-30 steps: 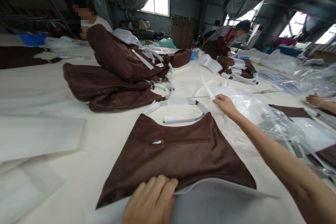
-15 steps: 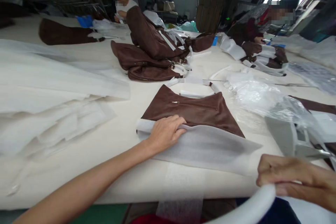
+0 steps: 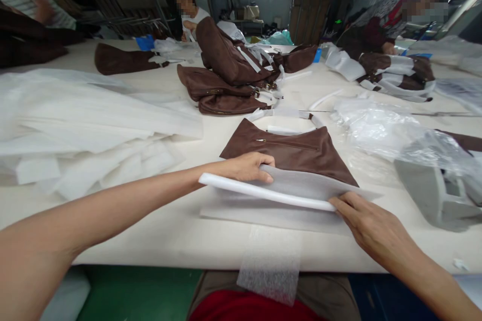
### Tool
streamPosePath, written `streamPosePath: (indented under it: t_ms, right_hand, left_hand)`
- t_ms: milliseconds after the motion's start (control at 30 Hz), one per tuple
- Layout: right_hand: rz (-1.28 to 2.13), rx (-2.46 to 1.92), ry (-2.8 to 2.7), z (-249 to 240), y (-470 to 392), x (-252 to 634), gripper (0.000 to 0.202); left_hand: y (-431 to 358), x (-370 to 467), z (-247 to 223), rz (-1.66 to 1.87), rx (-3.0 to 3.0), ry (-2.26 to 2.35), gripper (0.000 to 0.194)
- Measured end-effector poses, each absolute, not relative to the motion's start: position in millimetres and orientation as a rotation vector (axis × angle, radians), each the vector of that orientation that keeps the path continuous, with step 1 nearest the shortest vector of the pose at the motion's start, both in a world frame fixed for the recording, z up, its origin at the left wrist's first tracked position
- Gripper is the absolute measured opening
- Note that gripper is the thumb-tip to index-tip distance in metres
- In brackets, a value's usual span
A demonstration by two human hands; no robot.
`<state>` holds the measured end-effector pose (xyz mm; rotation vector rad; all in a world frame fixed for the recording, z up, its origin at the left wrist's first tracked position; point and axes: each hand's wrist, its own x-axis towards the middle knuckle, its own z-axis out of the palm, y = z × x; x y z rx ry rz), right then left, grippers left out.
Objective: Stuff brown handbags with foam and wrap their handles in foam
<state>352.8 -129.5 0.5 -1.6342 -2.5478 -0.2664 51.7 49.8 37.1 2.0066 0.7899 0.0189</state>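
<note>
A brown bag (image 3: 289,152) lies flat in front of me, its zip facing up and its wrapped handle pointing away. Over its near part is a thin white foam sheet (image 3: 301,180). My left hand (image 3: 250,166) pinches the sheet's edge near the bag's left side. A long white foam tube (image 3: 263,191) lies across the sheet, its left end close to my left wrist. My right hand (image 3: 356,210) grips the tube's right end between thumb and fingers.
White sheets (image 3: 86,120) are heaped at the left. Brown bags (image 3: 226,80) are piled behind. Clear plastic (image 3: 380,125) and a grey piece (image 3: 425,190) lie at the right. A foam strip (image 3: 269,266) hangs over the table edge (image 3: 169,256). Several people are around the table.
My right hand has moved left and away from me, bringing the foam tube across the sheet. My left hand has lifted the sheet's edge slightly. The view has shifted.
</note>
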Motion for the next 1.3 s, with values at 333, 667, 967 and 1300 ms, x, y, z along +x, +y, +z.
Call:
streamPosePath:
  t_ms: [333,667,967,1300]
  right_hand:
    - [-0.465,-1.656,-2.562,-5.0,-128.5,343.7,0.047]
    - [-0.426,-1.638,-2.473,-10.1,-134.1,345.8,0.047]
    - [-0.449,-1.695,-2.312,-14.7,-126.3,334.1,0.025]
    - [-0.511,-1.759,-2.252,41.8,-122.8,339.5,0.042]
  left_hand:
    - [78.4,70.3,58.9,-0.469,1.830,0.739,0.031]
    - [85.0,82.8,72.1,-0.590,2.013,0.688,0.021]
    - [17.1,49.3,42.3,-0.164,2.668,0.881,0.027]
    - [6.2,43.7,12.4,0.068,3.090,0.776,0.014]
